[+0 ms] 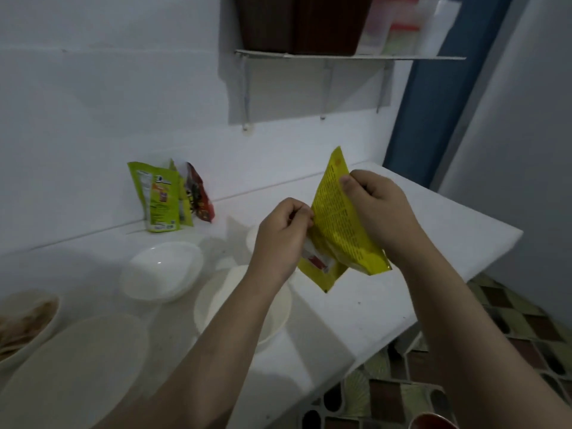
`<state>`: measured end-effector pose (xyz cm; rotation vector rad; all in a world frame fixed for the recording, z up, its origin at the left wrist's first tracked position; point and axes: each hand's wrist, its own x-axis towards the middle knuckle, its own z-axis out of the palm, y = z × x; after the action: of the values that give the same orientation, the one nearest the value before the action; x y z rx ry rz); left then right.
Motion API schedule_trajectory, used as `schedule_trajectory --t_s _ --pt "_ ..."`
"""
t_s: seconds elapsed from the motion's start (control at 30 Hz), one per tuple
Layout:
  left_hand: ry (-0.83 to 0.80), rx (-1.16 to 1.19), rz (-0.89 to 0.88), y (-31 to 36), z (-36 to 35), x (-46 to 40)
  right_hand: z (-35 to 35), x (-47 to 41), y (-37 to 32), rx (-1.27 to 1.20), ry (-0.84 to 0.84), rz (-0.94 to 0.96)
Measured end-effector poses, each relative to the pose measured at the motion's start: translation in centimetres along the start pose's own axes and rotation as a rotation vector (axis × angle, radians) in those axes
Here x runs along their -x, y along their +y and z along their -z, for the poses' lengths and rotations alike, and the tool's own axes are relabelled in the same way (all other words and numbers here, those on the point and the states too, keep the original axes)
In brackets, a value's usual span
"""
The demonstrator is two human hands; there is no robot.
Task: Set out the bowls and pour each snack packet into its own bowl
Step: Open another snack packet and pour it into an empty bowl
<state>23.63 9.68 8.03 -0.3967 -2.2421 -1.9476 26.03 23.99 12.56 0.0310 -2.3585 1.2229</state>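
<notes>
Both hands pinched the yellow packet [337, 224] in the air, just above the empty bowl [216, 301] on the desk [371, 305]: left hand [280, 239] at its left edge, right hand [379, 209] at the top. Step looked like tearing it open. Next move likely needs the mouth tipped over that bowl. Spare packets [168, 196] stood behind the bowl against the wall.
</notes>
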Motion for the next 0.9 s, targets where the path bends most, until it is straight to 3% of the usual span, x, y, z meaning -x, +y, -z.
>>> schedule_trajectory --t_s 0.2,0.47,0.67,0.9 --pt "-0.141 -0.056 0.182 -2.0 -5.3 1.6 1.4 1.9 6.3 -0.072 -0.080 -0.219" --pt "-0.183 -0.170 0.225 -2.3 -7.5 1.9 1.5 2.9 9.2 -0.333 -0.220 -0.405" --pt "-0.221 -0.161 0.204 -2.2 -8.0 1.3 1.6 3.8 10.1 -0.440 -0.327 -0.313" --pt "-0.296 -0.065 0.315 -2.4 -7.5 0.2 1.8 3.7 10.0 -0.461 -0.383 -0.273"
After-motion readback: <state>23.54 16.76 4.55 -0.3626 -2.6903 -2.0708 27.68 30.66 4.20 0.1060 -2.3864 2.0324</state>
